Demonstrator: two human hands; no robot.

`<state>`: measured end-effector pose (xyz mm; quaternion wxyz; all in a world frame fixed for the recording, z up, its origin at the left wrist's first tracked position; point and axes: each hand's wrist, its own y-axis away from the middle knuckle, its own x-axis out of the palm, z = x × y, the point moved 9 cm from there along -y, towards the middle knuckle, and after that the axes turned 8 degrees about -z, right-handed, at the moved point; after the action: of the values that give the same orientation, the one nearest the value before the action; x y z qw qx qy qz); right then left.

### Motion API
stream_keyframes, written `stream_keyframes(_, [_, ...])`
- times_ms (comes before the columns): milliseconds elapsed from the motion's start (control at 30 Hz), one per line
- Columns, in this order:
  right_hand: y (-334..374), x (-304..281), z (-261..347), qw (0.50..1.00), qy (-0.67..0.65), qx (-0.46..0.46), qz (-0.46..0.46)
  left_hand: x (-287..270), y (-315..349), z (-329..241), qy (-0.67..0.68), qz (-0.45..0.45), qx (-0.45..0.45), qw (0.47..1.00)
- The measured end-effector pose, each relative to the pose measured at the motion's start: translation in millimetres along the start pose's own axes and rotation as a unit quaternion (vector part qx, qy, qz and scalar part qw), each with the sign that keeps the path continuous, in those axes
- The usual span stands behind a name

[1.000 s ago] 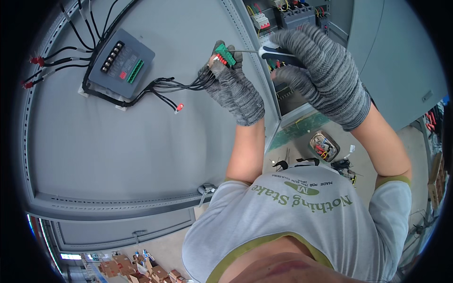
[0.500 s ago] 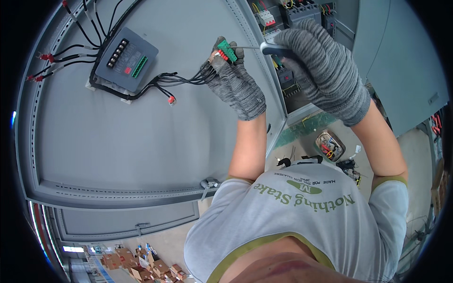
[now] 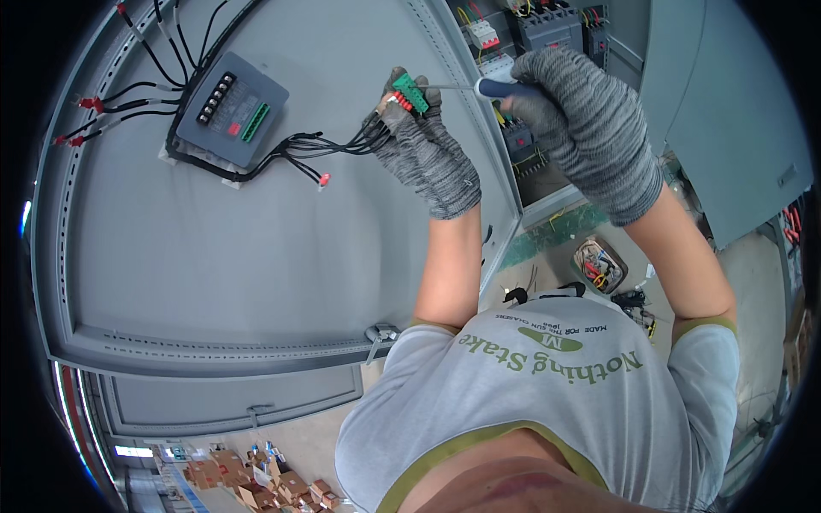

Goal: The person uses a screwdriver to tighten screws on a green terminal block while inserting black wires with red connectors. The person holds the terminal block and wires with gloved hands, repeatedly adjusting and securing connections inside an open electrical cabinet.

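Hands: both gloved, grey knit w/ bare fingertips showing. L hand (image 3: pixel 432 162) closed on a green connector (image 3: pixel 410 92), pinching it btwn thumb & fingers, held up in front of the grey door panel (image 3: pixel 256 265), near its R edge. R hand (image 3: pixel 590 128) wrapped round the handle of a screwdriver (image 3: pixel 505 89), shaft pointing L, approx. horizontal; its tip is at the connector's R side, exact seating too small to tell.

Red sleeves (image 3: pixel 399 101) sit in a row along the connector's lower L side. Black wires (image 3: pixel 342 145) run from there, L, to a dark harness (image 3: pixel 205 173) curving round the lower & L sides of a grey device box (image 3: pixel 231 109), mounted tilted on the panel. Box has a black terminal strip (image 3: pixel 216 97) plus a green socket (image 3: pixel 255 122). A couple of wires w/ red ends (image 3: pixel 324 179) hang loose btwn box & L hand; more red-tipped leads (image 3: pixel 91 103) fan out at the panel's far L.

Behind/beside R hand: open cabinet w/ breakers (image 3: pixel 552 30). Below, on the floor, a small tray (image 3: pixel 621 263) of tools & bits. Cardboard boxes (image 3: pixel 291 487) piled lower L, well apart.
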<state>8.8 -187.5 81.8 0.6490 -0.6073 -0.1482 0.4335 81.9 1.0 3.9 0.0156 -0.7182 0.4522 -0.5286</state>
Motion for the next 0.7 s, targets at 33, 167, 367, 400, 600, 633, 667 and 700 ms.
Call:
stream_keyframes(33, [-1.2,-1.8,7.3,0.999,0.003,-0.029,-0.018,-1.4,-0.3,0.9,0.002,-0.012,0.0,1.0])
stream_keyframes(167, [-2.4,-5.9,28.9,0.981,0.029,-0.187,-0.027,-2.3,-0.3,2.9,-0.012,-0.013,0.01,1.0])
stream_keyframes(367, [-4.1,6.7,6.6,0.993,0.09,-0.029,0.067,-4.5,-7.0,8.7,-0.013,0.001,-0.005,1.0])
stream_keyframes(400, [-3.0,9.1,2.3,0.994,0.09,-0.026,0.063,-4.9,-7.3,7.7,-0.009,-0.002,0.003,1.0])
stream_keyframes(600, [-2.3,20.5,10.8,0.98,0.099,-0.093,0.145,-7.0,-8.9,8.2,-0.01,-0.019,0.004,1.0])
stream_keyframes(633, [0.9,23.6,19.6,0.959,0.142,-0.179,0.165,-7.9,-9.0,8.7,-0.007,-0.021,0.007,1.0])
stream_keyframes(667, [6.1,27.0,27.6,0.929,0.182,-0.264,0.184,-8.5,-8.8,8.3,-0.018,-0.017,0.015,1.0])
stream_keyframes(700, [4.2,27.8,27.0,0.921,0.188,-0.27,0.209,-9.4,-9.1,7.7,-0.029,-0.013,0.024,0.999])
